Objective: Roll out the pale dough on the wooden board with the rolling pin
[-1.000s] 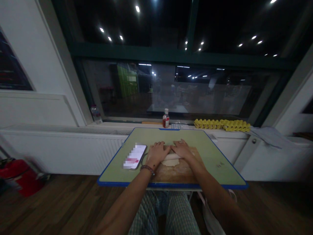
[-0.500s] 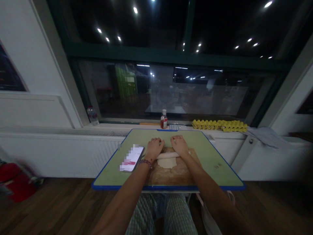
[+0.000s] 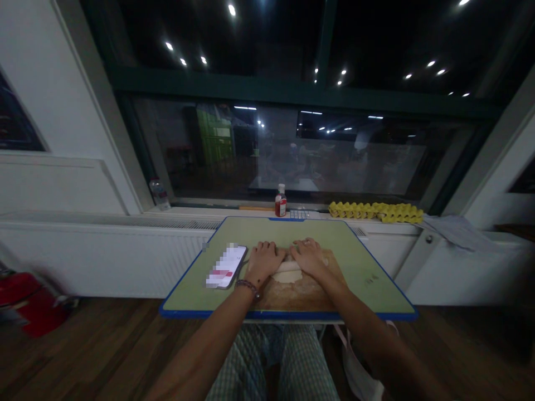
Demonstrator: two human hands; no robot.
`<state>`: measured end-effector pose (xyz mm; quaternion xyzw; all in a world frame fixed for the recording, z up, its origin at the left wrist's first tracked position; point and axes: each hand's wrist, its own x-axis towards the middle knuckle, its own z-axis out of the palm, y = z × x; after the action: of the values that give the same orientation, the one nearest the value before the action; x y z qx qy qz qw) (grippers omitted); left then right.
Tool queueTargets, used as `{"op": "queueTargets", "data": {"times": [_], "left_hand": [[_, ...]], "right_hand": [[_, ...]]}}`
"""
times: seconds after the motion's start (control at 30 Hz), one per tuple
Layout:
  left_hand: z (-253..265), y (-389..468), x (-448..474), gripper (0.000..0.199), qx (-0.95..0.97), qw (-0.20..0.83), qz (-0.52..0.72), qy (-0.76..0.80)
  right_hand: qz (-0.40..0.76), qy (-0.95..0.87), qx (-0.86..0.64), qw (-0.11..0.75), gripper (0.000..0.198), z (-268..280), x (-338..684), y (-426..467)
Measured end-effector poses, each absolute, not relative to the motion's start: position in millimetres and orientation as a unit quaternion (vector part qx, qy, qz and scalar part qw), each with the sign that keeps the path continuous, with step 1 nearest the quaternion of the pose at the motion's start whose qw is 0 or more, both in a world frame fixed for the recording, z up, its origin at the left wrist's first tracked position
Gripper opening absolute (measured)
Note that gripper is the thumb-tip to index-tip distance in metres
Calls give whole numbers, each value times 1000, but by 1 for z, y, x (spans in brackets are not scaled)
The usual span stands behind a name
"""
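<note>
A pale rolling pin (image 3: pixel 289 267) lies crosswise on a sheet of dough (image 3: pixel 287 277). The dough rests on a wooden board (image 3: pixel 295 299), and its far part is hidden by the pin and hands. My left hand (image 3: pixel 264 261) is laid over the pin's left end, fingers curved forward, with a beaded bracelet at the wrist. Over the right end lies my right hand (image 3: pixel 310 258), its fingers bent on the far side. Both palms press on the pin and cover its ends.
The board sits on a green, blue-edged table (image 3: pixel 184 295). Left of it lies a lit phone (image 3: pixel 228 267). On the sill behind stand a red-labelled bottle (image 3: pixel 280 201), a yellow egg tray (image 3: pixel 376 211) and a clear bottle (image 3: pixel 159 195). A grey cloth (image 3: pixel 455 233) hangs at right.
Both hands have drawn back toward me, from forearms over the pin to palms over it. The pin has shifted slightly nearer to me. The view has tilted a little.
</note>
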<state>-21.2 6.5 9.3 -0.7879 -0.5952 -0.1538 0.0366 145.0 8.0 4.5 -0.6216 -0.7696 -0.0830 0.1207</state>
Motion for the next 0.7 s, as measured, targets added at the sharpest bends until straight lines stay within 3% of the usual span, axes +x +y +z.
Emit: {"op": "queueTargets", "data": {"times": [0.37,0.7], "left_hand": [[-1,-26,-20,41,-809,120,-209,-536],[3,11,-20,51,-782,67,-218,-581]], "right_hand": [[-91,-788,-591,147,43,-7,150,-15],[-76,-813,-571,91,35,-11,153,27]]}}
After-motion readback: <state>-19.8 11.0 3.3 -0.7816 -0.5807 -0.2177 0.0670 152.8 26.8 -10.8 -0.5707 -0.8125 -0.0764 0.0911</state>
